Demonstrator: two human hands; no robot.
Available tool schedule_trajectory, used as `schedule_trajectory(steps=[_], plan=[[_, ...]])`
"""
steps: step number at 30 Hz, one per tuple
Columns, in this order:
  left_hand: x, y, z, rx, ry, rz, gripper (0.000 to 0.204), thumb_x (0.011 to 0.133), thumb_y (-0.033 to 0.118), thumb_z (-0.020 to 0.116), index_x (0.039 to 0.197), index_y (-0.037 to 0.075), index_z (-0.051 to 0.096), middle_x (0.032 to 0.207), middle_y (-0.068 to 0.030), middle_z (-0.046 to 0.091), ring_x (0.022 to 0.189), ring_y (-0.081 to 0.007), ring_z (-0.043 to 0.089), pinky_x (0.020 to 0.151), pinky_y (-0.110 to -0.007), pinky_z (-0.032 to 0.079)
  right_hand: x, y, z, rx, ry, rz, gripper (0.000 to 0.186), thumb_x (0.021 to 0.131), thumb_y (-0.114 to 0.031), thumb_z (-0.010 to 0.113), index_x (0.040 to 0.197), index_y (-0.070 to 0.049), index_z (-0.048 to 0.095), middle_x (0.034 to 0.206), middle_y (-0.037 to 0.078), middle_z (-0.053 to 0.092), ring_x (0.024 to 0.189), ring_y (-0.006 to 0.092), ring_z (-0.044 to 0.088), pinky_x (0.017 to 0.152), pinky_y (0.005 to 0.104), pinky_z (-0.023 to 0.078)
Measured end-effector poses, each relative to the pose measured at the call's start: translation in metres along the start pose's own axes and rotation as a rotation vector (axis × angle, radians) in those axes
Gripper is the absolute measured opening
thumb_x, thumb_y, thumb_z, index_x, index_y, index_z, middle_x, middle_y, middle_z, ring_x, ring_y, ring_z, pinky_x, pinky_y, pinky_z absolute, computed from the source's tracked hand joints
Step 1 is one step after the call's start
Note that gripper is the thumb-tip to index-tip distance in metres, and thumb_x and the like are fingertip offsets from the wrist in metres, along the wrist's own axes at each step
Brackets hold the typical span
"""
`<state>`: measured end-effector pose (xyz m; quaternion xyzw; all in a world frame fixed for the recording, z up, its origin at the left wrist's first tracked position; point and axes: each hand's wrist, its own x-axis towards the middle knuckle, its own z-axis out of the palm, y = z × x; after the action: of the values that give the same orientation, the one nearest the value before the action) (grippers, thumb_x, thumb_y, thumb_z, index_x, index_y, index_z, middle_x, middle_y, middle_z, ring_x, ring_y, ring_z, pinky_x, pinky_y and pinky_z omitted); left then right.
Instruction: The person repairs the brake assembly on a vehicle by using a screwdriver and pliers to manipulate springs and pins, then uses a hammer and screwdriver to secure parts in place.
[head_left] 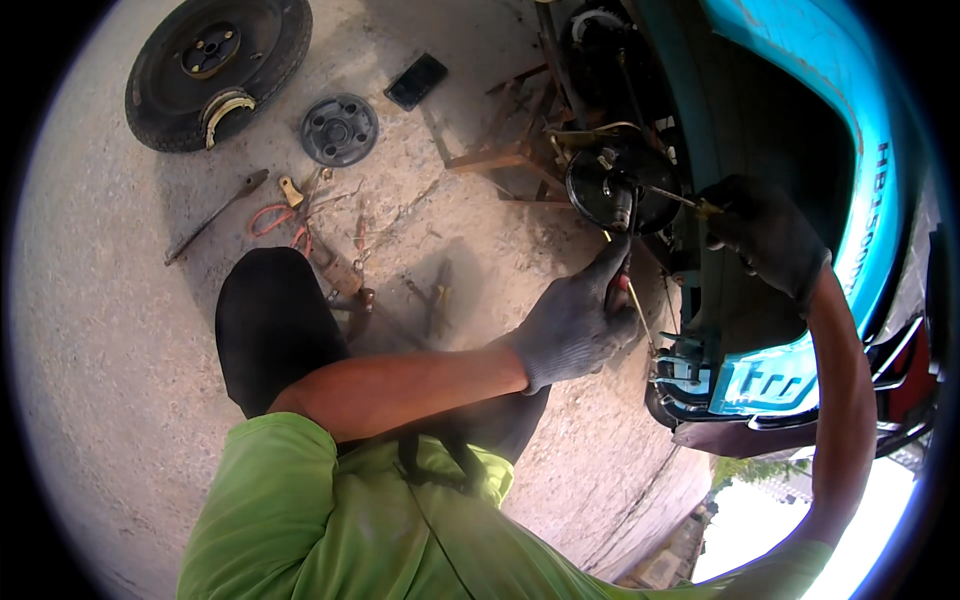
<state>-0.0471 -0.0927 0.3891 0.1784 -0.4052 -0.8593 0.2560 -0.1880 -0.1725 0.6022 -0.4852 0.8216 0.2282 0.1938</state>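
Working low at turquoise vehicle (868,130), filling 1 to 4 o'clock. Seeing loose wheel (218,75) at 10 o'clock on concrete floor (120,330), curved brake shoes (228,112) resting on its edge. Finding black hub plate (596,195) at 1 o'clock, fixed on vehicle side. Apparently mid-step there, bringing two tools to its face together; too small to tell which part is being worked. Probably calls next for bracing one tool while levering or turning with the other, without slipping off. Placing hub plate at 12 o'clock from left hand (575,325), near; at 10 o'clock from right hand (768,238), also near. Both hands gloved: left closed around red-gripped tool (624,283), pointing up to plate; right curled around screwdriver-like tool (668,196), aimed at 9 to 10 o'clock. Can't tell exact tip contact.
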Motion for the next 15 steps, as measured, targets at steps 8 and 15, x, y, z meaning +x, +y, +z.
schedule_trajectory(steps=[8, 15], plan=[[0.0, 0.005, -0.004, 0.108, 0.005, -0.027, 0.09, 0.091, 0.009, 0.061, 0.168, 0.024, 0.018, 0.104, -0.0009, 0.061, 0.09, -0.0058, 0.063, 0.081, -0.026, 0.055, 0.008, 0.018, 0.003, -0.156, 0.037, -0.218, 0.03, 0.092, -0.016, 0.068, 0.118, -0.001, 0.073, 0.098, 0.021, 0.075, 0.083, 0.0297, 0.075, 0.079, 0.0387, 0.058], [-0.002, 0.004, -0.003, 0.065, 0.021, 0.02, 0.086, 0.092, 0.01, 0.061, 0.167, 0.019, 0.021, 0.102, 0.0001, 0.061, 0.084, -0.0064, 0.062, 0.074, -0.027, 0.056, 0.021, 0.013, -0.004, -0.362, 0.111, -0.399, 0.027, 0.091, -0.012, 0.069, 0.117, -0.004, 0.073, 0.098, 0.019, 0.075, 0.087, 0.0314, 0.075, 0.081, 0.0407, 0.059]])
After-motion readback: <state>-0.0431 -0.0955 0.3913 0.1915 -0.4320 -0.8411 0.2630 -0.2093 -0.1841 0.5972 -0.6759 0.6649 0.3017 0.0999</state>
